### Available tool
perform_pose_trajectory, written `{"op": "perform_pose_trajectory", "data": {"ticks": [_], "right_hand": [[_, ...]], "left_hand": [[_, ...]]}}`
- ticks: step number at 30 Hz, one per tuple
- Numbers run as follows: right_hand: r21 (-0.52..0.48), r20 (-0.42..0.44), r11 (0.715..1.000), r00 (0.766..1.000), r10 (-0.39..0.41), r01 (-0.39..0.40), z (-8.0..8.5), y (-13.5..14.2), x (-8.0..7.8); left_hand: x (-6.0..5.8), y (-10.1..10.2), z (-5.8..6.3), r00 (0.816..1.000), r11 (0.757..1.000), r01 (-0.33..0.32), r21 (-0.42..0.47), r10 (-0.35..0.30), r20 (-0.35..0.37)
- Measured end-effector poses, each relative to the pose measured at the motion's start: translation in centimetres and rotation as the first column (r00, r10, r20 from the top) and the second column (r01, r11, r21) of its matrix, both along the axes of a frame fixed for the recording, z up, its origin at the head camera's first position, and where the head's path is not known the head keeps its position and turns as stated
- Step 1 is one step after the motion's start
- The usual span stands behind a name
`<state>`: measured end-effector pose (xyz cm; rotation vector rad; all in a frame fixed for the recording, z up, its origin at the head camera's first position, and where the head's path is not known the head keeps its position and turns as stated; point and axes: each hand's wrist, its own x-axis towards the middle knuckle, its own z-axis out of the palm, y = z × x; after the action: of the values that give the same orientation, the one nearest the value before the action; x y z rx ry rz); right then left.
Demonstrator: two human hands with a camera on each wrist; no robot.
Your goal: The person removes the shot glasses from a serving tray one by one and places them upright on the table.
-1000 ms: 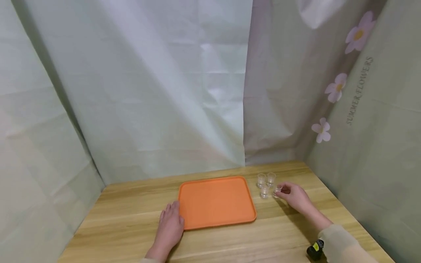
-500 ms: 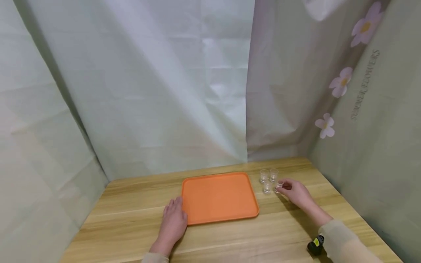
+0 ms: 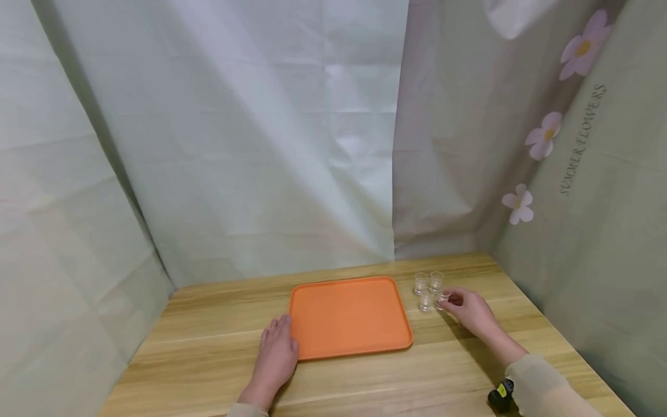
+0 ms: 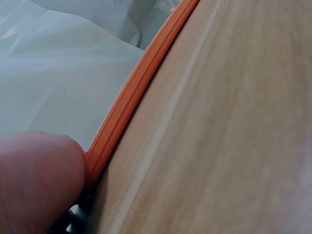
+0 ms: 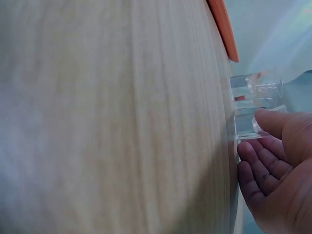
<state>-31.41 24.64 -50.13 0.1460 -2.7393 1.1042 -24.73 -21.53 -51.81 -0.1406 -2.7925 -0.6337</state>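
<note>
On the wooden table lies an orange tray [image 3: 349, 318] with nothing on it. My left hand [image 3: 276, 353] rests at its left edge, fingers extended; in the left wrist view the thumb [image 4: 39, 170] touches the near rim. Right of the tray, several small clear shot glasses stand upright in a tight cluster. My right hand [image 3: 471, 311] pinches the near right shot glass [image 3: 442, 302] between thumb and fingers; its base is on the table in the right wrist view. Close by are the near left glass [image 3: 425, 302] and two glasses behind, one the back right glass [image 3: 436, 281].
A black device with a yellow mark [image 3: 502, 395] is at the right wrist. Pale fabric sheets [image 3: 271, 174] hang behind the table and at both sides, the right one printed with flowers [image 3: 518, 204]. The back table edge runs just behind the tray and glasses.
The head view has shifted slightly. Both hands, the tray and the shot glasses keep the same places relative to one another.
</note>
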Motion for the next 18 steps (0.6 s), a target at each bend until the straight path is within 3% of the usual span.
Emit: {"op": "perform_pose_trajectory", "data": {"ticks": [10, 18], "right_hand": [[-0.024, -0.016, 1.0, 1.0, 0.016, -0.017, 0.2, -0.1, -0.2], [-0.067, 0.014, 0.996, 0.998, 0.056, -0.055, 0.4, 0.2, 1.2]], "left_hand": [[-0.3, -0.2, 0.0, 1.0, 1.0, 0.005, -0.013, -0.005, -0.001], [-0.2, -0.2, -0.2, 1.0, 0.999, 0.015, -0.051, -0.016, -0.018]]}}
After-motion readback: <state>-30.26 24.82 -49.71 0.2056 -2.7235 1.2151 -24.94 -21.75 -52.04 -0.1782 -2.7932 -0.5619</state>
